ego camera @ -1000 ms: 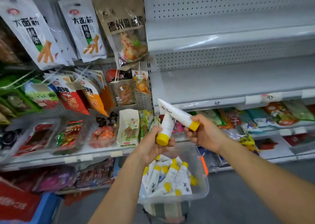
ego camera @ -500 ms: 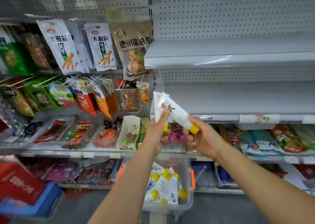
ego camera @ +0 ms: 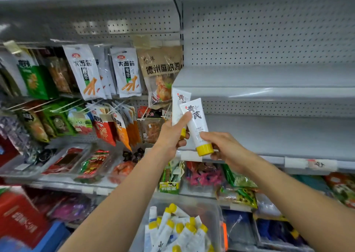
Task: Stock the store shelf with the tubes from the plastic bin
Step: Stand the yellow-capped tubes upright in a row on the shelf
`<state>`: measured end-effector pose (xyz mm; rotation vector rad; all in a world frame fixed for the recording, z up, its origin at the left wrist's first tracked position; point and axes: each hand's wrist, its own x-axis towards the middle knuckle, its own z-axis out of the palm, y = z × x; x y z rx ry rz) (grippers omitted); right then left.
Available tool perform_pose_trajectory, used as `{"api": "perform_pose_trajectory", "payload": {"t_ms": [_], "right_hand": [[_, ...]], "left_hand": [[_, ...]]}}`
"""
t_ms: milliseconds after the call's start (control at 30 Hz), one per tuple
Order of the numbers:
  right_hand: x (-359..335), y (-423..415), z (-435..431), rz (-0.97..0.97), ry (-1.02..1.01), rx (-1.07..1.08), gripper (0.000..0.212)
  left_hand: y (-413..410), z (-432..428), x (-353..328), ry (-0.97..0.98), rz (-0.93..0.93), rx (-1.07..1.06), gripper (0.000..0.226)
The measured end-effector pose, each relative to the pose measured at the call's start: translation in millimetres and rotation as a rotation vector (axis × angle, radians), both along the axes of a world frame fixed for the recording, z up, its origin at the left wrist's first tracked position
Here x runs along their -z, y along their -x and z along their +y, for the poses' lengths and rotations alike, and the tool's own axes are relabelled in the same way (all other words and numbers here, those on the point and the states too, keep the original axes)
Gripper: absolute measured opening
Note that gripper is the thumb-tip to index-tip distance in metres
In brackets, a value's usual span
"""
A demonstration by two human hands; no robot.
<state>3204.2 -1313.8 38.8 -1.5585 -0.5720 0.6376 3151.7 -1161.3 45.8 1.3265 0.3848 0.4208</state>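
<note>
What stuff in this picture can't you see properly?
All in the head view:
- Back tube: lower half hidden by the left hand and the front tube.
- Plastic bin: cut by the bottom edge, so its tubes can't be counted.
- Front tube's small print, above the right hand: too small.
- Shelf label: blurred.

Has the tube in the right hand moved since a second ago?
Yes, upward: the tube in the right hand now sits mostly above the shelf's front rail, having started mostly below it.

A lower shelf [ego camera: 63,184] carries snack packets [ego camera: 90,165]; the plastic bin [ego camera: 217,209] holds tubes [ego camera: 182,234].
</note>
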Motion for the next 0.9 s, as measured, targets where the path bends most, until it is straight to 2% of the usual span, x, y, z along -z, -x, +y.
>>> {"api": "perform_pose_trajectory", "payload": {"t_ms": [233,333,400,500,700,900], "right_hand": [[-34,-46,32,0.025,-0.099,-0.017,0.027],[-58,-69,47,-0.037,-0.141,0.044,0.028],[-74,-83,57,-0.101,-0.144,0.095,0.024],[-95,-106,72,-0.198,-0.121,0.161,0.015],[-124,-159,104,-0.415,0.0,0.238,0.02],[-122,-219,140,-0.55,0.116,0.199,0.038]], "left_hand": [[-30,43,-25,0.027,-0.051,-0.084,0.027],[-44,64,-33,0.032,-0.046,-0.093,0.023],[-56,75,-40,0.009,-0.04,-0.081,0.028],[-73,90,-53,-0.031,-0.06,-0.06,0.036],[-105,112,-75,-0.098,-0.08,-0.091,0.038],[-131,123,-86,-0.193,-0.072,-0.155,0.036]]}}
